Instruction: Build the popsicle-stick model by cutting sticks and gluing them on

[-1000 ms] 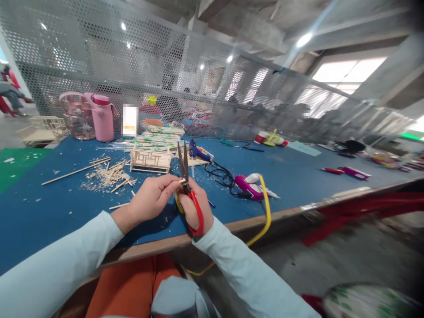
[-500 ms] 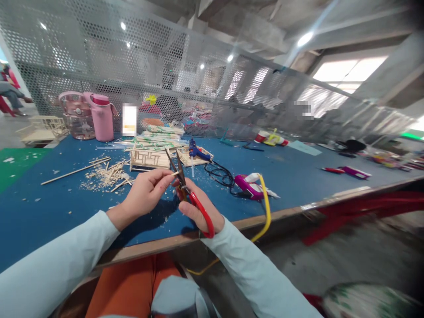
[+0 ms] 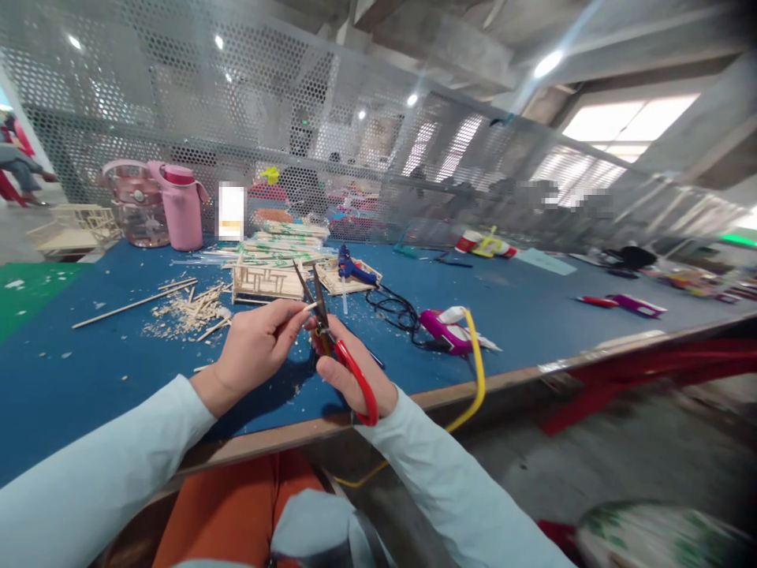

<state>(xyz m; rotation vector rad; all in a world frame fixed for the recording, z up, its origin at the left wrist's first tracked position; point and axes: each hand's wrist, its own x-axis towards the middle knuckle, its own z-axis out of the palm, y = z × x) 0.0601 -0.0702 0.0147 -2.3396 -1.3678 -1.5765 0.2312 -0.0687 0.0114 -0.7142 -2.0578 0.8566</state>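
My left hand (image 3: pixel 254 347) pinches a short, thin wooden stick (image 3: pixel 308 308) between thumb and fingertips. Red-handled scissors (image 3: pixel 356 379) are in my right hand (image 3: pixel 355 363), their dark blades spread apart and pointing away from me. The stick's far end lies at the blades; whether it touches both I cannot tell. Just beyond my hands stands a small wooden stick frame (image 3: pixel 269 282). To its right, a blue glue gun (image 3: pixel 355 270) rests on another flat wooden piece (image 3: pixel 331 282). Cut stick bits (image 3: pixel 195 312) are heaped left of my left hand.
A purple glue gun (image 3: pixel 446 330) lies right of my hands, near a yellow cable (image 3: pixel 476 371) hanging over the table edge. Bundled sticks (image 3: pixel 284 244), a pink bottle (image 3: pixel 182 209) and a clear jug (image 3: pixel 142 217) stand along the back. A perforated metal screen (image 3: pixel 266 102) rises behind.
My hands and the scissors have shifted only slightly. The stick stays in my left fingers, with its tip still at the spread blades.
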